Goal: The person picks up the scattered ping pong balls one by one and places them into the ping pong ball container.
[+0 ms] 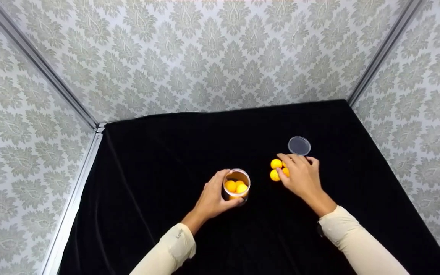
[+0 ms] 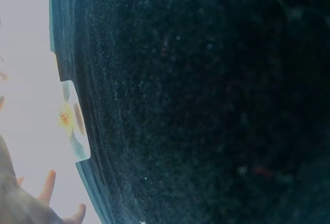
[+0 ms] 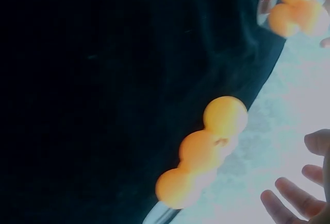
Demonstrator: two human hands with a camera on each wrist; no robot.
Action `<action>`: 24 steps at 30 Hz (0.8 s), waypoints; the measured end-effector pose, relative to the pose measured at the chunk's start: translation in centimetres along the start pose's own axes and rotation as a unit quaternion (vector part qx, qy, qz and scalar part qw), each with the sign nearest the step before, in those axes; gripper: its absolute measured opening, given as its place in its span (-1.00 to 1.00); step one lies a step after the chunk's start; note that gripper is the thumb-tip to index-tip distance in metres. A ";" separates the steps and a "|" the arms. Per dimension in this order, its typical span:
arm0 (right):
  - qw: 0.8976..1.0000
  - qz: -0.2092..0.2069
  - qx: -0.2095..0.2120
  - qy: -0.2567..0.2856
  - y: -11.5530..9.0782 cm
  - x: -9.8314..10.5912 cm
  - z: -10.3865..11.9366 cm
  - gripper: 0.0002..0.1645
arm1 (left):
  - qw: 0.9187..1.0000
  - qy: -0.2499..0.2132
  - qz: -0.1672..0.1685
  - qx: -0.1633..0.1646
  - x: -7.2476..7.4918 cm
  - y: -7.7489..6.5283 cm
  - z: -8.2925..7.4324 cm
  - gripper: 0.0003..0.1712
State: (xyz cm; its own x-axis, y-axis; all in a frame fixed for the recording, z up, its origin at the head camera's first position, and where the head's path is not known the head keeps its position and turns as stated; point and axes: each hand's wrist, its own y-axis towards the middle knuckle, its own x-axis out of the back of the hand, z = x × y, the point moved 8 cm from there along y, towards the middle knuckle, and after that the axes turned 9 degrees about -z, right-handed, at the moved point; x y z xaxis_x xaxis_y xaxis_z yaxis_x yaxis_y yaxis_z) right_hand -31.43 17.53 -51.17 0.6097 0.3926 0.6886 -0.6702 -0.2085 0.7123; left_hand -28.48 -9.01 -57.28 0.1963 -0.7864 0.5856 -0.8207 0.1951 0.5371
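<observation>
In the head view my left hand [image 1: 213, 195] grips a clear round jar [image 1: 246, 177] from its left side, fingers and thumb curled round it. Several orange ping-pong balls [image 1: 236, 186] lie inside. To the right, my right hand [image 1: 301, 175] reaches over a cluster of loose ping-pong balls [image 1: 276, 164] on the black cloth, partly covering them. The right wrist view shows that hand's fingers [image 3: 294, 195] spread, with a gap to the loose balls [image 3: 225, 117]. The jar [image 3: 264, 2] appears at its top right. Glare blurs the left wrist view.
A round clear lid [image 1: 299, 145] lies flat just beyond my right hand. Black cloth [image 1: 189, 145] covers the table. Patterned wall panels [image 1: 220, 57] with metal corner posts [image 1: 386, 53] enclose the back and sides.
</observation>
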 end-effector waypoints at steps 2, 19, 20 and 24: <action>1.000 0.011 -0.013 -0.004 -0.4 -0.4 -0.9 -0.48 | 1.000 -0.001 0.000 0.000 0.0 0.0 0.0 0.06; 0.991 0.088 -0.085 -0.046 -3.0 -2.9 -7.3 -0.44 | 1.000 -0.002 0.002 0.006 0.1 0.1 -0.2 0.05; 0.991 0.090 -0.086 -0.047 -3.1 -3.0 -7.4 -0.44 | 1.000 0.000 0.002 0.007 0.1 0.1 -0.2 0.05; 0.990 0.101 -0.089 -0.049 -3.5 -3.4 -7.8 -0.44 | 1.000 0.005 0.001 0.007 0.1 0.1 -0.2 0.05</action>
State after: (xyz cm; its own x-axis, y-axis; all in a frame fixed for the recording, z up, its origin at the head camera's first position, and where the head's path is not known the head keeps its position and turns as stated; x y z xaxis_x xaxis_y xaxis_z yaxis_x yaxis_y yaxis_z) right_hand -34.44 23.88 -57.09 0.4876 0.2689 0.8306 -0.8412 -0.1100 0.5294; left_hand -28.40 -9.01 -57.06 0.1993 -0.7802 0.5930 -0.8286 0.1889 0.5270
